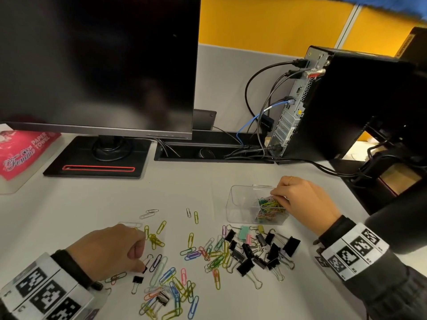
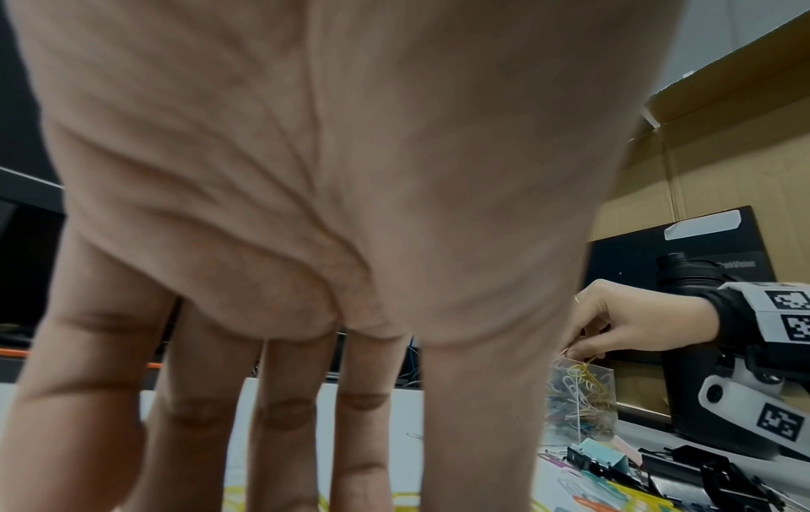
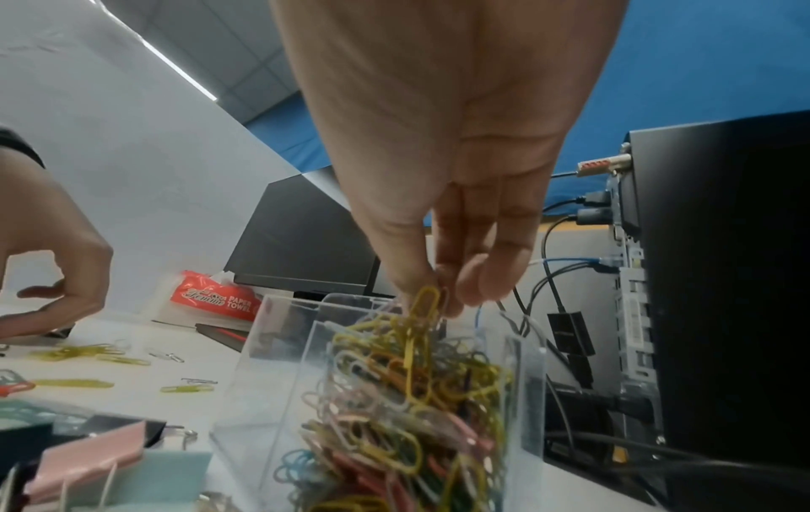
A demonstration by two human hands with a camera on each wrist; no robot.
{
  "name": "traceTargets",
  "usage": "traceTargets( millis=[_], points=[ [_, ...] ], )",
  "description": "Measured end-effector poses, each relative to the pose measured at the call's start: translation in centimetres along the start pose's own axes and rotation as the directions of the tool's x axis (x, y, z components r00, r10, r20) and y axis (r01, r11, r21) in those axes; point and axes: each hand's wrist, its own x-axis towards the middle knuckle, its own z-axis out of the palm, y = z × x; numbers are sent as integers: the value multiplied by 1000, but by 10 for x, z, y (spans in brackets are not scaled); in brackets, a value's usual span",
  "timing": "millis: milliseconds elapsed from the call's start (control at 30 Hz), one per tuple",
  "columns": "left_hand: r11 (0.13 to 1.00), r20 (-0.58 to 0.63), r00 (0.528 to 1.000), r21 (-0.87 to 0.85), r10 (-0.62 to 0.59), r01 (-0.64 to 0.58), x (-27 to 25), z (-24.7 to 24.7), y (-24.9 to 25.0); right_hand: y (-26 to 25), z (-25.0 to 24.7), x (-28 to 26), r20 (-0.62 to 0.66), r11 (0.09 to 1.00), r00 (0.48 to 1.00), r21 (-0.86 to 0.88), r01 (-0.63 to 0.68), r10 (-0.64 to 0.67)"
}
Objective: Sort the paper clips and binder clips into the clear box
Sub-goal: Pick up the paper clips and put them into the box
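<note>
A clear two-part box (image 1: 240,204) stands at the right of the white desk, its right part heaped with coloured paper clips (image 1: 270,207). My right hand (image 1: 276,196) hovers over that heap; in the right wrist view its fingertips (image 3: 442,298) pinch a yellow paper clip (image 3: 423,305) above the pile. Loose paper clips (image 1: 191,252) lie scattered across the front of the desk. A heap of black binder clips (image 1: 261,250) sits in front of the box. My left hand (image 1: 141,265) reaches down at the left and pinches a small black binder clip (image 1: 144,270). Its fingertips are cut off in the left wrist view.
A second small black binder clip (image 1: 138,279) lies just below my left hand. Behind are a monitor (image 1: 99,65) on a black base (image 1: 97,158), a red paper towel pack (image 1: 20,148), and a computer tower (image 1: 335,100) with cables (image 1: 254,100).
</note>
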Motion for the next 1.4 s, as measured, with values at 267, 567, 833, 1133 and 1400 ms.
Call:
traceTargets(
  millis=[267, 567, 833, 1133, 1400],
  points=[
    [1000, -5, 1000, 3, 14, -14, 0, 1, -1, -8, -9, 1, 59, 998, 998, -50, -30, 33],
    [1000, 1, 1000, -13, 22, -22, 1, 2, -2, -13, 9, 10, -29, 987, 996, -139, 83, -88],
    [1000, 8, 1000, 9, 22, -22, -1, 0, 1, -16, 13, 6, -171, 997, 983, -57, 54, -63],
    [1000, -7, 1000, -13, 25, -25, 2, -1, 2, -39, -2, -7, -136, 1000, 991, 17, 0, 2],
    [997, -7, 999, -58, 42, -42, 0, -5, 1, -114, 12, -12, 390, 878, 825, 413, 240, -409]
  ],
)
